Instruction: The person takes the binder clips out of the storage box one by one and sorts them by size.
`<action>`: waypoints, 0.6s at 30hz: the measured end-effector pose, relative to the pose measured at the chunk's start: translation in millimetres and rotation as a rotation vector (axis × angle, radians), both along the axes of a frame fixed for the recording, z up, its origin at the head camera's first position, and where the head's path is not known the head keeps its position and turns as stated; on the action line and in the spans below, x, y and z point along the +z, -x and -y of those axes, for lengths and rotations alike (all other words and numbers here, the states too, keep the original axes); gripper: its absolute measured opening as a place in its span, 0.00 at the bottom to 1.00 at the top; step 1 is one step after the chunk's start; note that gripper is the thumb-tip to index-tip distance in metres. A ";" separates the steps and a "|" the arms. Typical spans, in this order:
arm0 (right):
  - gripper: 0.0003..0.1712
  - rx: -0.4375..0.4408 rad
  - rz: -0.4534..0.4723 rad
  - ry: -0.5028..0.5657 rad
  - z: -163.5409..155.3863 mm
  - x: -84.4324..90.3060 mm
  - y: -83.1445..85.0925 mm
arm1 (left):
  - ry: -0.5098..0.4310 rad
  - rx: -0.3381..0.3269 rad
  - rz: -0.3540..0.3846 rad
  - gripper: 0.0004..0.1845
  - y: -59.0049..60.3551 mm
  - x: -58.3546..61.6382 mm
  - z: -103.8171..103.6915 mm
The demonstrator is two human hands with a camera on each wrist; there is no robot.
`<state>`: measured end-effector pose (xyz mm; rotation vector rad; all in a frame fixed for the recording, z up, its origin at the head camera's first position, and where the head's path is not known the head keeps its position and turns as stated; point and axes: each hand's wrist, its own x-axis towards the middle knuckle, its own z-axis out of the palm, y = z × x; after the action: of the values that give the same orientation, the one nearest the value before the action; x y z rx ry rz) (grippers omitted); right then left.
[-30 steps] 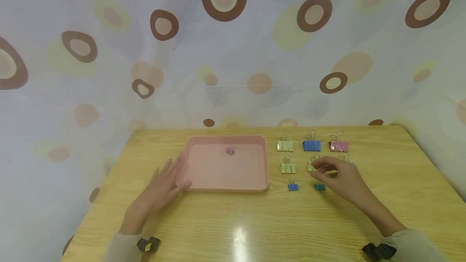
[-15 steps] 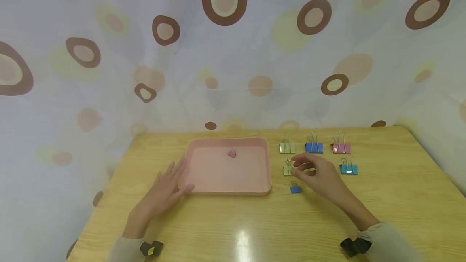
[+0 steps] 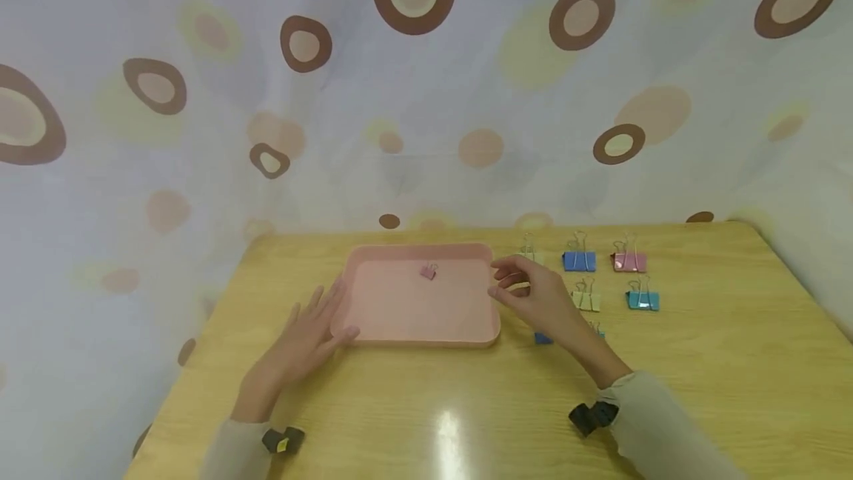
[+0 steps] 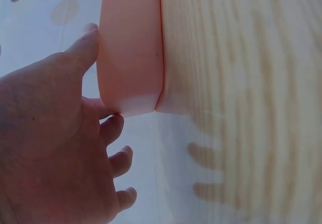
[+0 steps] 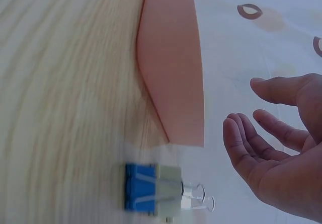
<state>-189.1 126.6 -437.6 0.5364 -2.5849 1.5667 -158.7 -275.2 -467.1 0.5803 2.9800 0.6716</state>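
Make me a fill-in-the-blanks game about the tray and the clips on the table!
1. The one small binder clip lying inside the tray is ____ in colour.
2. The left hand rests flat on the table against the tray's ____ edge.
3. The right hand hovers with its fingers holding ____.
4. In the far row, the clip between the right hand and the pink binder clip is ____.

Missing words: pink; left; nothing; blue

No legible text or labels anywhere.
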 end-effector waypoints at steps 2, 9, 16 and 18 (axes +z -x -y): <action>0.23 0.013 0.009 0.012 6.4 1.9 4.7 | -0.002 -0.003 -0.002 0.43 2.4 0.8 -1.1; 0.23 0.042 0.035 0.007 36.4 0.3 19.0 | 0.008 0.009 -0.001 0.44 1.5 -1.8 0.1; 0.23 0.018 0.079 0.009 65.0 -10.4 35.2 | 0.009 0.006 0.010 0.44 0.8 -2.0 -1.1; 0.24 0.012 0.044 0.022 72.3 -12.8 42.2 | 0.006 0.004 0.008 0.44 1.8 -1.4 -2.0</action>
<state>-231.3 54.4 -450.5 0.5225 -2.5976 1.6264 -160.6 -273.2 -468.5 0.5707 2.9759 0.6632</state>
